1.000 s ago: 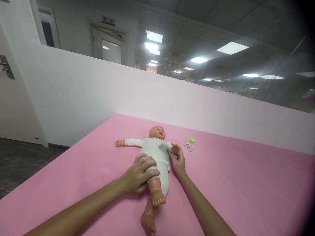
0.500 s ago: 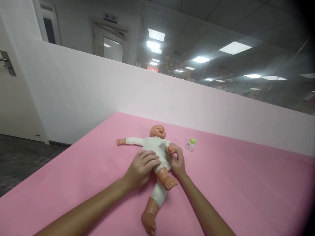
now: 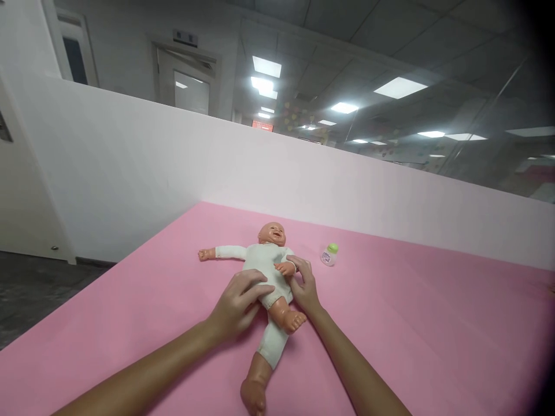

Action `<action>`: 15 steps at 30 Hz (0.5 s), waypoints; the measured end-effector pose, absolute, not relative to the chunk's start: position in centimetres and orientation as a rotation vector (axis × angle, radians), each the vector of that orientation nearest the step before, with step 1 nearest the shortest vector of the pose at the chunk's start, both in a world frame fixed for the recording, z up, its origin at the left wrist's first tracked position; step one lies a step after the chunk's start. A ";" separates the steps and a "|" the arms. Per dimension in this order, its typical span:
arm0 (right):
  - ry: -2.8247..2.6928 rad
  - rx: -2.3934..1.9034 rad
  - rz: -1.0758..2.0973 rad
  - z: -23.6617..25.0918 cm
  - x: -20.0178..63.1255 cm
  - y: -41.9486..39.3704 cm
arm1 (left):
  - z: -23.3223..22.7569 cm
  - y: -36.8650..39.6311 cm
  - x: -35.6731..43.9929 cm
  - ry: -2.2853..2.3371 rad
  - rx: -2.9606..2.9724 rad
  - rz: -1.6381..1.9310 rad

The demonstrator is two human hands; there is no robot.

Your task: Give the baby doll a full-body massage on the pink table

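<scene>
A baby doll [image 3: 264,263] in a white bodysuit lies on its back on the pink surface [image 3: 411,323], head away from me. My left hand [image 3: 236,303] rests on the doll's hip and belly, fingers curled over the cloth. My right hand [image 3: 303,286] presses the doll's other side and touches its near arm, which is folded over the chest. One bare leg is bent up between my hands; the other stretches toward me. The doll's far arm lies straight out to the left.
A small clear bottle with a green cap [image 3: 328,254] stands right of the doll's head. A white partition wall [image 3: 173,162] borders the far edge of the pink surface. Dark floor [image 3: 30,294] and a door lie to the left.
The doll's right-side arm has been folded from outstretched onto its chest by my right hand. The bent leg has been pushed up toward the body. My left hand stayed on the hip.
</scene>
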State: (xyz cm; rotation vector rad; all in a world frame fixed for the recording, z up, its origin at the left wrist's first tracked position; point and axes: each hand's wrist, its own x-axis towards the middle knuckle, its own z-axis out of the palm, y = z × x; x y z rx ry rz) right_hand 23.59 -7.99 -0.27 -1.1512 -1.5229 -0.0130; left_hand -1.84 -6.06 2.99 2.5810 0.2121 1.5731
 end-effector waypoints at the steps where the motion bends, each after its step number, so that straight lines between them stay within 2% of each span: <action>1: -1.482 -1.166 0.010 -0.4 23.6 -7.9 | 3.0 -6.1 -2.0 0.193 2.593 1.552; 8: -1.221 -1.217 0.193 -1.2 23.8 -7.2 | 3.0 -6.5 -2.5 0.210 2.605 1.429; 15: -1.409 -1.177 -0.038 -0.8 23.5 -7.6 | 2.9 -6.2 -2.3 0.230 2.617 1.449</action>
